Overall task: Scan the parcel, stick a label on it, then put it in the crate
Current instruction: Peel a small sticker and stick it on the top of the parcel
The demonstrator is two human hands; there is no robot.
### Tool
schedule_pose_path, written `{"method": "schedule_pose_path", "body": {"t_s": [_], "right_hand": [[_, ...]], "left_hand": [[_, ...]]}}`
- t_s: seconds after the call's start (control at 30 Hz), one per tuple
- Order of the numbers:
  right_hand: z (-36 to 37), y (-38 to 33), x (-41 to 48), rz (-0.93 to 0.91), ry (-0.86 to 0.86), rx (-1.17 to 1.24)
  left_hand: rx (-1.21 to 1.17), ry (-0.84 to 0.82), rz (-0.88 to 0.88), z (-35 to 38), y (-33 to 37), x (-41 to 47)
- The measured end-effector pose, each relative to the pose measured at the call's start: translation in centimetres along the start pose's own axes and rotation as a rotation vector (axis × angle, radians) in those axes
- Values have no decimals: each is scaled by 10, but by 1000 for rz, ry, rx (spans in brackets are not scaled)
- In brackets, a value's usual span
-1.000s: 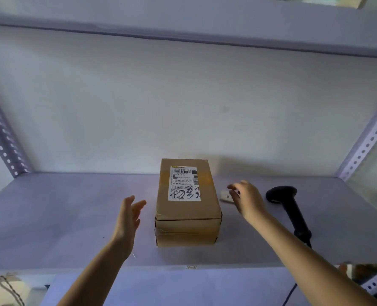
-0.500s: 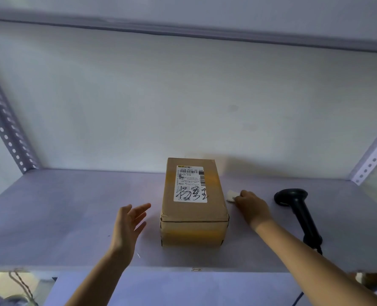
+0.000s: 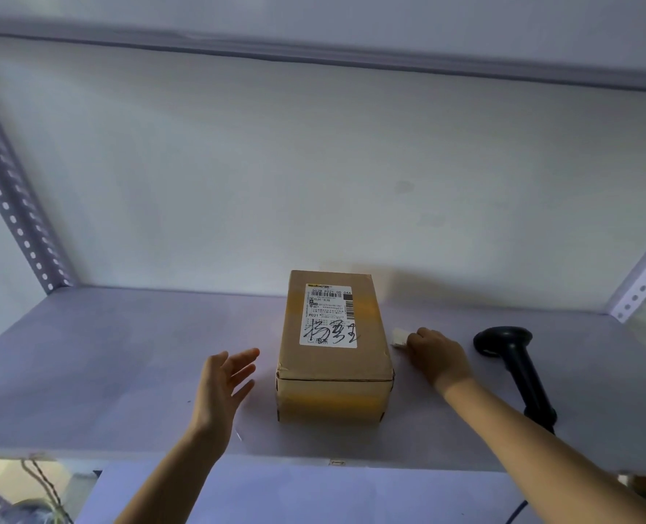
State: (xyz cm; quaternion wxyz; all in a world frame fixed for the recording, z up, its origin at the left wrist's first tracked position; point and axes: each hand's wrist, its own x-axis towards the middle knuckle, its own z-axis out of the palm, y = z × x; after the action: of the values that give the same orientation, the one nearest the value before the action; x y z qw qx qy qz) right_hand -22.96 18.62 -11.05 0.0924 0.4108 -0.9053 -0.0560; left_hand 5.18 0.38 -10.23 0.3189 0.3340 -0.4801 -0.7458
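A brown cardboard parcel (image 3: 334, 357) lies in the middle of the grey shelf (image 3: 105, 353), with a white shipping label and black handwriting on its top. My left hand (image 3: 223, 387) hovers open just left of the parcel, apart from it. My right hand (image 3: 436, 355) rests on the shelf right of the parcel, its fingers closed on a small white label pad (image 3: 400, 337). A black handheld scanner (image 3: 518, 368) lies on the shelf further right, untouched. No crate is in view.
The shelf has a white back wall, another shelf board above, and perforated metal uprights at left (image 3: 15, 206) and right (image 3: 642, 281). The scanner's cable (image 3: 518, 510) drops past the front edge at lower right. Wires show below the shelf at lower left.
My right hand came down from above the shelf onto the small white label pad and closed on it. My left hand stayed open beside the parcel. The camera view shifted slightly.
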Motion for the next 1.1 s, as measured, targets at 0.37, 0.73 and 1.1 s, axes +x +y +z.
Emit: {"method": "schedule_pose_path", "body": {"t_s": [0.37, 0.73, 1.1], "right_hand": [[-50, -3, -25, 39, 644, 374], [-132, -65, -88, -407, 1180, 520], [-134, -76, -107, -344, 1152, 539]], "left_hand": [[-22, 32, 201, 8, 30, -20], [492, -449, 350, 83, 87, -93], [263, -525, 233, 82, 76, -110]]}}
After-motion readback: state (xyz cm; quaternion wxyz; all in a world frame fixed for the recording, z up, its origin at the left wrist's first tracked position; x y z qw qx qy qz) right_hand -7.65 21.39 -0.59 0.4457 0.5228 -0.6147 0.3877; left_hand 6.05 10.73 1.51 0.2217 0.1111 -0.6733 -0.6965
